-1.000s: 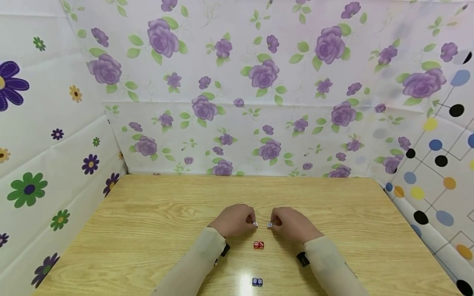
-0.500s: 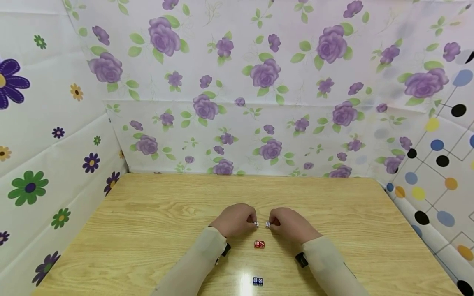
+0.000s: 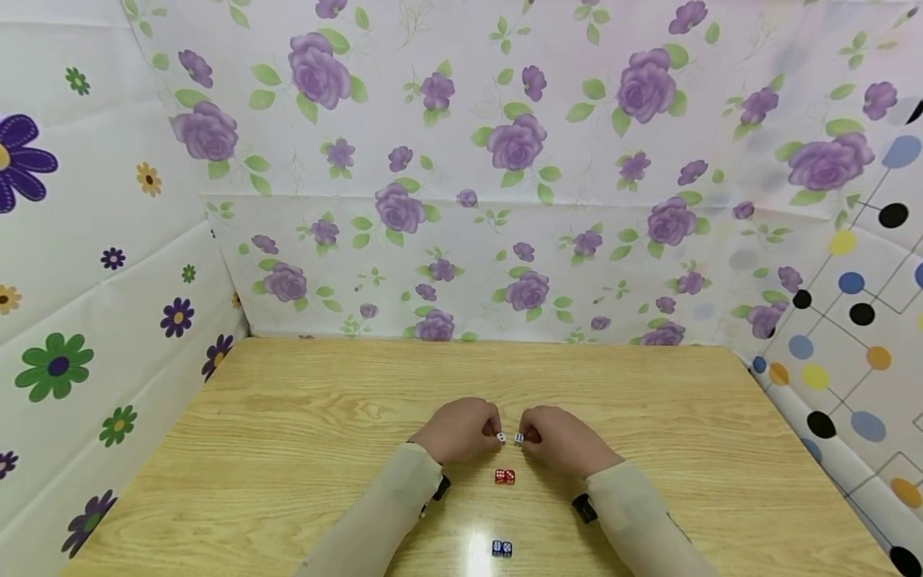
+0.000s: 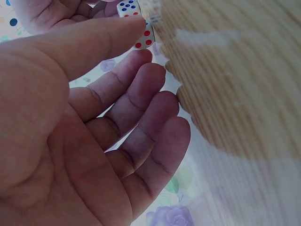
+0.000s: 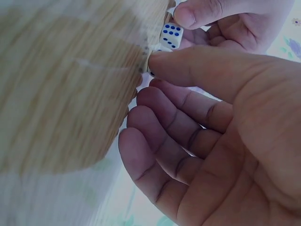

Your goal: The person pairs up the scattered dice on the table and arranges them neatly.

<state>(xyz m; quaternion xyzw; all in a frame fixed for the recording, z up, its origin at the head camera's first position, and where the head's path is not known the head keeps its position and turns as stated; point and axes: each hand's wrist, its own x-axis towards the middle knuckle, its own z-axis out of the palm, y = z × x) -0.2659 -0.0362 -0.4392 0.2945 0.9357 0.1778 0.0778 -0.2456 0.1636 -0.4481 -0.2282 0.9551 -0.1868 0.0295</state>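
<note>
Two white dice face each other above the middle of the wooden table in the head view, a narrow gap between them. My left hand (image 3: 461, 430) pinches the left white die (image 3: 501, 438) between thumb and finger. The right white die (image 3: 519, 438) is pinched the same way by my right hand (image 3: 568, 439). In the left wrist view, red dots show on the left die (image 4: 146, 39), partly behind the thumb. The right wrist view shows blue dots on that die, while my right thumb (image 5: 188, 66) hides most of the other.
Just nearer than the hands, two red dice (image 3: 505, 477) sit side by side. Closer to the front, two blue dice (image 3: 501, 549) form another pair. Flowered cloth (image 3: 461, 264) rises behind the table (image 3: 303, 449), with patterned cloth at both sides.
My right hand has slid its white die leftward, and my left hand has shifted slightly right, so the gap between the white dice has narrowed. The red and blue pairs stay put.
</note>
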